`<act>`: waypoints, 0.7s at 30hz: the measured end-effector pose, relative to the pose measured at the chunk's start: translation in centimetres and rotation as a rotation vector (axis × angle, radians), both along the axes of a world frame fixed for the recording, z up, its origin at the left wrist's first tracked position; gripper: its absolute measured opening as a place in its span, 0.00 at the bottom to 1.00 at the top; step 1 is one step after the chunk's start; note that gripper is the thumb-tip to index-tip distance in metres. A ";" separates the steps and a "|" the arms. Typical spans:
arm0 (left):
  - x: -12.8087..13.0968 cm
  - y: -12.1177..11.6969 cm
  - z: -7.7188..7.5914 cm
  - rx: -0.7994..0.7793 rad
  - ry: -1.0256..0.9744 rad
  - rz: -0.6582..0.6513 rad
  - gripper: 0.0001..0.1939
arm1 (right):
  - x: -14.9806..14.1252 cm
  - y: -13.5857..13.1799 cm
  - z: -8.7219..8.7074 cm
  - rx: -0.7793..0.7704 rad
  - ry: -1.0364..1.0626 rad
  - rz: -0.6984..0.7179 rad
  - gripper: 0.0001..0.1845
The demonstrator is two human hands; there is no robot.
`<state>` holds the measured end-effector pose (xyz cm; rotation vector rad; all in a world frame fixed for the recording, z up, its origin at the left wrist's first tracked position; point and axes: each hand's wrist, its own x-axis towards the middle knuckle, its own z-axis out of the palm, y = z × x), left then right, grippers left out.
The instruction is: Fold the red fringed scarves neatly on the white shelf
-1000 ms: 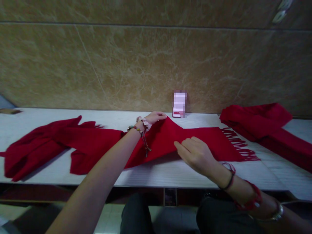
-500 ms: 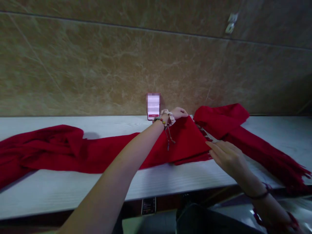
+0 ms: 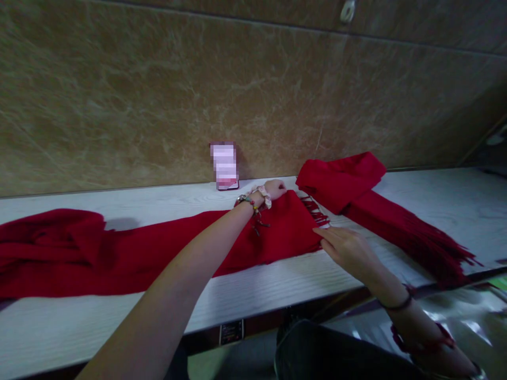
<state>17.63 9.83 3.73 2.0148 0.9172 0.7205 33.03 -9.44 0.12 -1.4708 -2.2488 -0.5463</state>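
Note:
A long red scarf (image 3: 138, 258) stretches along the white bench-like surface, folded over on itself towards its fringed end. My left hand (image 3: 276, 187) is at the far edge of this folded end, fingers curled in on the cloth; its fingertips are partly hidden. Across from it, my right hand (image 3: 345, 247) has its fingers stretched out, with the fingertips touching the near side of the fringed end. Short red fringe (image 3: 315, 211) shows between the hands. The scarf's left part is bunched up in loose folds.
A second red scarf (image 3: 336, 182) lies to the right, bent over, its fringe reaching the front edge. A lit phone (image 3: 225, 164) leans on the brown marble-patterned wall (image 3: 158, 95). Below the white surface (image 3: 253, 290), a dark phone-like panel (image 3: 232, 332) and my dark-clothed leg show.
The scarf's folded end has gone from a raised, slanted fold to lying flatter, with more fringe showing. Both hands stay at its edges. The view has shifted to the right.

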 end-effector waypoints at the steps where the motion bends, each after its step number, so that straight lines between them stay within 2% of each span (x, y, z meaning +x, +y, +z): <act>1: -0.2 0.0 0.3 0.022 0.030 0.004 0.15 | -0.2 0.0 0.1 0.004 0.018 -0.003 0.16; 5: -1.4 -1.2 0.8 0.119 0.151 0.020 0.16 | -0.5 0.0 0.3 -0.091 -0.015 -0.111 0.17; 9: -3.2 -5.5 -0.3 0.225 0.270 -0.013 0.22 | -0.3 0.1 0.3 -0.240 -0.090 -0.204 0.20; 11: -4.5 -8.4 -1.2 0.367 0.497 -0.149 0.31 | 0.0 0.0 0.3 -0.267 -0.110 -0.188 0.22; 13: -5.8 -11.0 -2.0 0.402 0.658 -0.253 0.38 | 0.2 0.0 0.4 -0.267 -0.128 -0.133 0.24; 16: -7.4 -13.0 -3.0 0.460 0.779 -0.269 0.36 | 0.3 -0.1 0.5 -0.240 -0.154 -0.066 0.25; 21: -7.7 -13.4 -3.4 0.561 0.782 -0.207 0.28 | 0.3 -0.3 0.9 -0.186 -0.200 -0.107 0.21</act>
